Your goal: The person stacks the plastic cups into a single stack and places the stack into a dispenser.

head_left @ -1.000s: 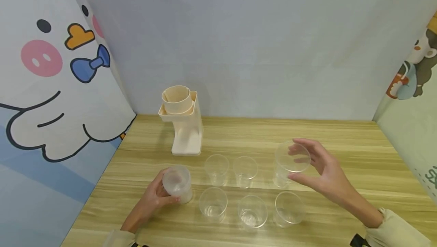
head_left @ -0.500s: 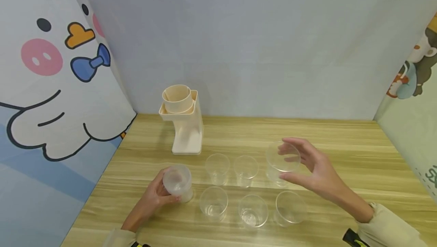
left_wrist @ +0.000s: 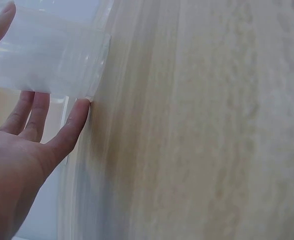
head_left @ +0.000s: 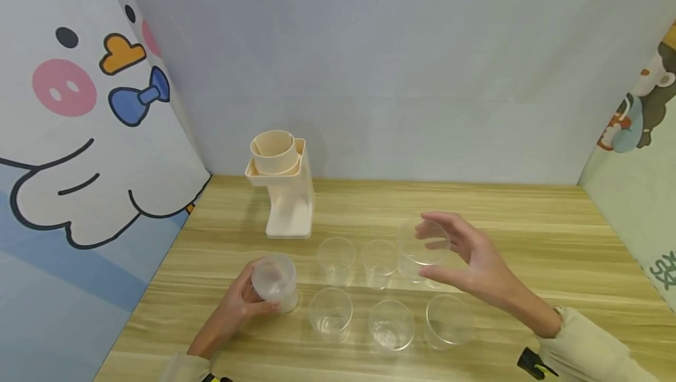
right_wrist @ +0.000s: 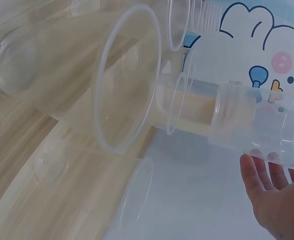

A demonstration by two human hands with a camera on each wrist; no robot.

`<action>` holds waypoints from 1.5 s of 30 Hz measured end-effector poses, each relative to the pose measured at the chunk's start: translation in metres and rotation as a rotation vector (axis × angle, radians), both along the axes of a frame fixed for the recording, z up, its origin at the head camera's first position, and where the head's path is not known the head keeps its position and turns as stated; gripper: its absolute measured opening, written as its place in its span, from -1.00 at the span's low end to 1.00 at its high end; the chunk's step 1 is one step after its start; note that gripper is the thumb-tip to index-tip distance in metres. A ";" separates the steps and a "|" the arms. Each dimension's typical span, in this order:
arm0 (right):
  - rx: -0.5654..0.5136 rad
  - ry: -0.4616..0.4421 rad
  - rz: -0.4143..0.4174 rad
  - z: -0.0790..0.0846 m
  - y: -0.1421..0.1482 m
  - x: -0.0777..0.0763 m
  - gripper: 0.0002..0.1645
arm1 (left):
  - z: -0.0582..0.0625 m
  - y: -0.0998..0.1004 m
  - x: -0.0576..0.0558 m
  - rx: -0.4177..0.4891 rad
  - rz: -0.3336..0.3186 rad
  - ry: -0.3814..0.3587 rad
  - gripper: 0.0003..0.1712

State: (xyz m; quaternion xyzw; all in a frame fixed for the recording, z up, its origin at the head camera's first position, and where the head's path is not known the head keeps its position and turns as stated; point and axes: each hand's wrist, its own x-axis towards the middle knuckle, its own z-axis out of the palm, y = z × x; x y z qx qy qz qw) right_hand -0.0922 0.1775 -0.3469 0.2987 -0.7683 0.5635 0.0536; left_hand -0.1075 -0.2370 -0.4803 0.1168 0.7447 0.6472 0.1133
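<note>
My left hand holds a cloudy stack of nested clear plastic cups near the table's left side. In the left wrist view, the fingers of this hand curve around the stack, which is close to the wood top. A clear plastic cup is gripped between the thumb and fingers of my right hand, at the right end of the back row. Several clear cups stand upright: two behind, more in the front row. The right wrist view shows my hand under transparent cup walls.
A cream cup dispenser with a round holder on top stands at the back left of the wood-grain table. A grey backdrop rises behind. Printed panels with cartoons flank both sides.
My right hand has moved left with its cup, toward the back row's right standing cup. The left hand and its stack have stayed in place.
</note>
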 end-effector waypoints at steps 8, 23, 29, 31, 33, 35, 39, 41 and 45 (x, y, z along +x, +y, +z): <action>-0.003 -0.022 0.019 0.000 -0.008 -0.004 -0.09 | 0.003 0.001 -0.001 -0.022 0.018 -0.020 -0.04; -0.059 -0.045 0.066 0.005 -0.028 -0.008 -0.09 | 0.002 -0.001 -0.001 -0.014 0.012 0.006 -0.05; -0.054 -0.048 0.071 0.006 -0.036 -0.010 -0.11 | -0.001 -0.001 -0.002 -0.014 0.011 0.011 -0.05; -0.052 -0.040 0.071 0.006 -0.039 -0.011 -0.11 | -0.001 -0.001 -0.001 -0.015 0.010 0.010 -0.05; -0.054 -0.032 0.073 0.006 -0.041 -0.013 -0.12 | 0.000 -0.001 -0.001 -0.015 0.011 0.008 -0.05; -0.058 -0.029 0.073 0.005 -0.044 -0.014 -0.12 | 0.000 -0.001 -0.001 -0.018 0.012 0.004 -0.05; -0.060 -0.045 0.076 0.004 -0.050 -0.016 -0.14 | 0.001 -0.001 -0.001 -0.023 0.010 -0.002 -0.07; -0.058 -0.053 0.078 0.003 -0.052 -0.017 -0.14 | 0.001 -0.002 -0.001 -0.024 0.010 -0.003 -0.07; -0.065 -0.058 0.092 0.001 -0.057 -0.018 -0.14 | 0.000 -0.001 0.000 -0.022 0.013 0.000 -0.07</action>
